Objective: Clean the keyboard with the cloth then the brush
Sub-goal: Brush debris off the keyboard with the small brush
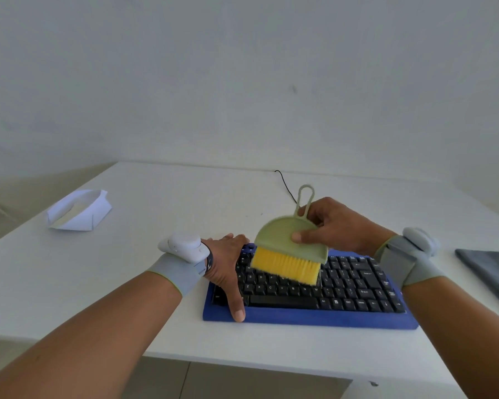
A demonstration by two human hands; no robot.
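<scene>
The brushing step looks to be in hand. The right hand [333, 226] pinches the pale green plastic brush with yellow bristles [290, 249], bristles down on the middle keys of the black keyboard on its blue base [323, 292], whose long axis follows the tabletop's [156, 203] near edge. The left hand [225, 263] lies flat, fingers straight, steadying the keyboard's left end. Next comes a light sweep along the rows. The folded grey cloth [490, 269] rests at the right edge.

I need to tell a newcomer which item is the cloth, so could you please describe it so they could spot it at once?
Start from the white table and find the blue keyboard near its front edge, where the right hand holds the brush. Look further right, to the picture's edge: the cloth lies flat there. It is dark grey fabric, unlike the white folded paper far left.
</scene>
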